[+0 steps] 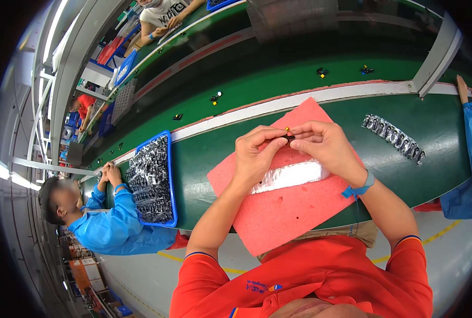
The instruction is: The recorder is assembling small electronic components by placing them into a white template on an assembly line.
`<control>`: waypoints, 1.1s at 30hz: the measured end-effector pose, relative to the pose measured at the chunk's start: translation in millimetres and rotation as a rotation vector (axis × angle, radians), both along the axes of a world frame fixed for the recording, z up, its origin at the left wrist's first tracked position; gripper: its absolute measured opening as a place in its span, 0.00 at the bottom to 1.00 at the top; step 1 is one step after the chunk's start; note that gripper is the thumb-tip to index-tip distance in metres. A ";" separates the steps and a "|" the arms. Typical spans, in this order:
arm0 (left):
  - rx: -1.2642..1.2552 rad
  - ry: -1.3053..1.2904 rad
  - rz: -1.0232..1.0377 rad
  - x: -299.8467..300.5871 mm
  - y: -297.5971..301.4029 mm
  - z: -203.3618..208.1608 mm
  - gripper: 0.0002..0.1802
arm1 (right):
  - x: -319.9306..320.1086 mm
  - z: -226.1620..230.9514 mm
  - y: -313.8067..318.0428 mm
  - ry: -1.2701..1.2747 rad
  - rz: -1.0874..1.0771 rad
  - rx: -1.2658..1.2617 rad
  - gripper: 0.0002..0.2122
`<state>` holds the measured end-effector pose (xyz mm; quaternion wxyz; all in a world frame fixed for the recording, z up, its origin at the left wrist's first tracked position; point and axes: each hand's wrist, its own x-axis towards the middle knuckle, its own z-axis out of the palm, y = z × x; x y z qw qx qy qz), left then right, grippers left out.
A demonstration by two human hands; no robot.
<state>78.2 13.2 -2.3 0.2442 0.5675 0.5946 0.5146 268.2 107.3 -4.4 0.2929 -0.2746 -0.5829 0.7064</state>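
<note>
Above a pink foam sheet (pixel 278 222), my left hand (pixel 254 155) and my right hand (pixel 326 147) meet fingertip to fingertip. Both are closed in a pinch on one small black part (pixel 288 138), which has a yellow bit (pixel 287 129) sticking up at its far side. The fingers cover most of the part, so its exact kind does not show. Under my hands a shiny silver strip (pixel 289 177) lies across the foam. A blue wristband (pixel 360 186) with a cord is on my right wrist.
A blue tray (pixel 173 196) heaped with black parts stands to the left. Right of the foam lies a row of black pieces (pixel 395 139) on silver film. Beyond a white rail (pixel 236 115), a green belt (pixel 273 91) carries small parts. Co-workers sit left (pixel 109 222) and right (pixel 471 153).
</note>
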 end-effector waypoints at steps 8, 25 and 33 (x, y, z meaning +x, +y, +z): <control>-0.072 -0.117 -0.024 -0.2 -3.0 -3.3 0.09 | 0.4 -6.4 4.9 0.045 0.004 -0.088 0.11; -0.103 0.086 -0.036 -10.6 5.5 12.6 0.12 | -6.0 -9.6 -3.8 0.051 -0.077 0.166 0.10; 0.028 0.657 0.418 -80.5 88.0 11.4 0.11 | 0.5 -3.5 -18.2 -0.061 -0.193 0.695 0.07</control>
